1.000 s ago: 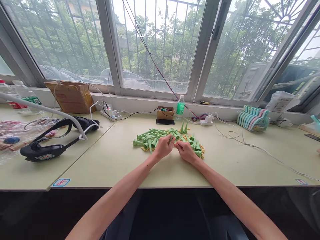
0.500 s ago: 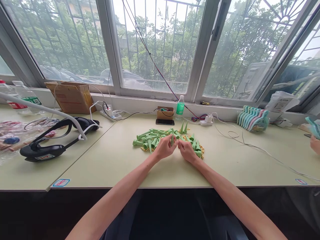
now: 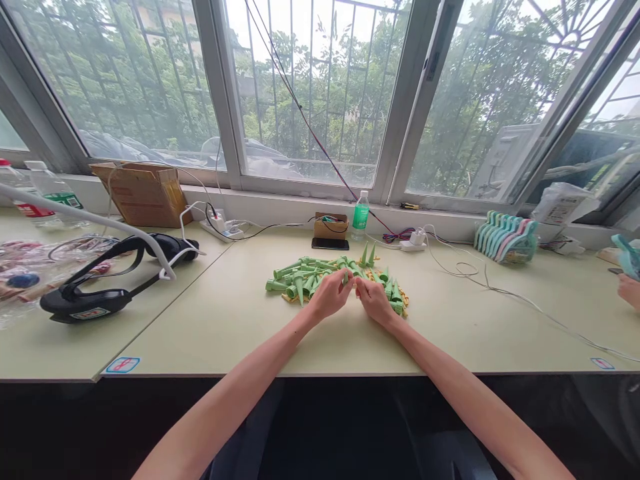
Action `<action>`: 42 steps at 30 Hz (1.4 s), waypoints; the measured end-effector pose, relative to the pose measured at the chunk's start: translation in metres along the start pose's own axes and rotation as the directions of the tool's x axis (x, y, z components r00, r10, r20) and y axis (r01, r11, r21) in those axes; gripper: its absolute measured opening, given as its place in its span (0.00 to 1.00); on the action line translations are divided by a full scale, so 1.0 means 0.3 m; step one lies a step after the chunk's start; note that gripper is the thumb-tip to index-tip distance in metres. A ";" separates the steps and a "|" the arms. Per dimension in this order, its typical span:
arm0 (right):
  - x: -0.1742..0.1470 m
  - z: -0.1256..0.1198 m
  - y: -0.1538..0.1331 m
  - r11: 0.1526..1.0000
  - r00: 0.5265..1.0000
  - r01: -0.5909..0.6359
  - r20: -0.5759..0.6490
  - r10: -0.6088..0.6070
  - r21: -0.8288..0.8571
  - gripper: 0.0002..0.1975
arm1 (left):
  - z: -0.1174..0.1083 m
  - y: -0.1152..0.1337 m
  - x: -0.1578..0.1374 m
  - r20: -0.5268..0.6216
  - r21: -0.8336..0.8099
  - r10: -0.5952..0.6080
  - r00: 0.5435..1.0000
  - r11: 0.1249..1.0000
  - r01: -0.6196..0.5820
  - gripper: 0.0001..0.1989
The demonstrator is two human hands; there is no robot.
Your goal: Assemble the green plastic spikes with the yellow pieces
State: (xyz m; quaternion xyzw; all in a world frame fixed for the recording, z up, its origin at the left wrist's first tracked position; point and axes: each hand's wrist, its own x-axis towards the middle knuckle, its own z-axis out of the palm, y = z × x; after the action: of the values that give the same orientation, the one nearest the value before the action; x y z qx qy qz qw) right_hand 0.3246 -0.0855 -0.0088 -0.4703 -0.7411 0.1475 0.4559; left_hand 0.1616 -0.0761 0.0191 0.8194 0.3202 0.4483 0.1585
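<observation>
My left hand [image 3: 330, 295] is closed around a small green cone-shaped piece [image 3: 345, 279], partly hidden by the fingers. Close beside it, my right hand [image 3: 374, 300] has its thumb and fingers pinched together; what lies between them is too small to make out. Behind and around both hands spreads a pile of green plastic cones [image 3: 299, 287], most lying on their sides. Two green cones [image 3: 369, 256] stand upright at the back of it. Small yellow pieces [image 3: 290, 299] lie among and under the cones.
Behind the pile are a phone [image 3: 330, 245], a small cardboard box [image 3: 331, 227] and a green-labelled bottle [image 3: 361, 212]. A black headset [image 3: 95, 300] lies left. Hangers [image 3: 506, 239] and a white cable [image 3: 530, 303] are right. Another person's hand [image 3: 629, 291] shows at the right edge.
My hands stay nearly in place, with only a slight shift of the fingers and of the green cone in my left hand. The other person's hand at the right edge moves slightly.
</observation>
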 end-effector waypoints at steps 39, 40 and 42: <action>-0.003 -0.005 -0.020 0.999 0.993 0.049 0.110 -0.049 0.005 0.19 | -0.004 -0.004 0.002 -0.017 0.057 0.012 1.000 0.998 -0.011 0.13; -0.003 -0.005 -0.020 0.999 0.993 0.047 0.110 -0.047 0.006 0.20 | -0.004 -0.004 0.002 -0.015 0.058 0.013 1.000 0.998 -0.012 0.13; -0.004 -0.004 -0.018 0.999 0.993 0.041 0.109 -0.041 0.004 0.20 | -0.004 -0.005 0.002 -0.012 0.058 0.013 1.000 0.998 -0.013 0.13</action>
State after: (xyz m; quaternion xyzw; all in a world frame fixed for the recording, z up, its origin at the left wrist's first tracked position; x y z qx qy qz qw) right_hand 0.3226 -0.0894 -0.0053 -0.4456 -0.7744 0.1641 0.4181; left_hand 0.1602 -0.0748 0.0193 0.8230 0.3286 0.4448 0.1299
